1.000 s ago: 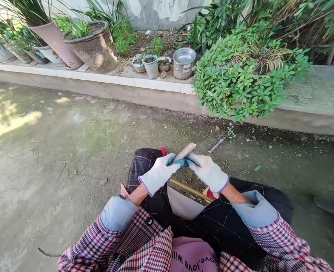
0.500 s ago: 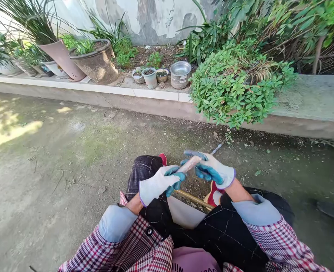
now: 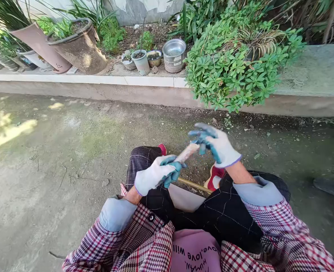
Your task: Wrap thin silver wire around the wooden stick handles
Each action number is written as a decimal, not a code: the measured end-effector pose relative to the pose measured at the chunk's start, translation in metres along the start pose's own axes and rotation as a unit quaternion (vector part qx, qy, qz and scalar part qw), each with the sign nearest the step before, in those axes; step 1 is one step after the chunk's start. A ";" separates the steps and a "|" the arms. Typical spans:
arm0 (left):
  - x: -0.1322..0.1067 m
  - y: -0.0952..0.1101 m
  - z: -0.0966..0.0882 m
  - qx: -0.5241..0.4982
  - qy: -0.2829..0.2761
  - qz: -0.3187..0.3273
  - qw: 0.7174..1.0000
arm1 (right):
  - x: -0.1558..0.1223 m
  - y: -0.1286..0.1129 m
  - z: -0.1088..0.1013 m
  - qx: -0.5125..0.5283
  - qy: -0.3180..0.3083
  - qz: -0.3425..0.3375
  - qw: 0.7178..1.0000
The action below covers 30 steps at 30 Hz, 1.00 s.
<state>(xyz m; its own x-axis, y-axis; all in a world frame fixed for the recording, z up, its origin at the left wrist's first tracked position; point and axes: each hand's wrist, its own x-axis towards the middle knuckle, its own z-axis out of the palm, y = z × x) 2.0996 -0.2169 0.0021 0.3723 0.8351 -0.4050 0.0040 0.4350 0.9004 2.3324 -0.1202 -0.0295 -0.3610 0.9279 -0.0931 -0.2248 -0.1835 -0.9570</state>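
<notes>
My left hand, in a white glove with blue-green coated fingers, is closed around the lower part of a pale, rounded handle. The handle slants up and to the right, its surface whitish and pinkish brown. At its upper end is my right hand, gloved the same way. The right fingers are spread and slightly bent, somewhat blurred. They are close to the handle's tip, and I cannot tell whether they touch it. Whatever lies beyond the tip is hidden behind the right hand.
Below my hands, a thin yellowish rod runs between my legs. A low ledge crosses ahead, bearing a large brown pot, a metal pot, several small pots and a leafy bush. Bare ground spreads leftward.
My right hand has moved up and its fingers have spread. The grey rod that stuck out beyond it is out of sight. My left hand keeps hold of the handle. The view has tilted down.
</notes>
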 end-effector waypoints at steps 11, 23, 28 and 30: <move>-0.007 -0.001 -0.019 -0.172 -0.030 0.075 0.982 | -0.020 0.012 0.054 -0.139 -0.104 -0.076 0.982; -0.004 -0.011 -0.021 -0.225 -0.094 0.104 0.964 | -0.021 0.004 0.057 -0.103 -0.029 -0.087 0.990; 0.000 -0.015 -0.026 -0.205 -0.093 0.130 0.966 | -0.023 0.001 0.053 -0.152 -0.034 -0.122 0.980; 0.000 -0.015 -0.025 -0.183 -0.076 0.141 0.970 | -0.024 -0.001 0.053 -0.156 -0.025 -0.125 0.980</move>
<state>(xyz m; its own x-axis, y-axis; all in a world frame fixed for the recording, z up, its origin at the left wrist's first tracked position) 2.0757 -0.2150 -0.0149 0.4428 0.8913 -0.0977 -0.4371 0.3097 0.8444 2.2934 -0.1598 -0.0120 -0.3754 0.9129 0.1604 -0.0278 0.1619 -0.9864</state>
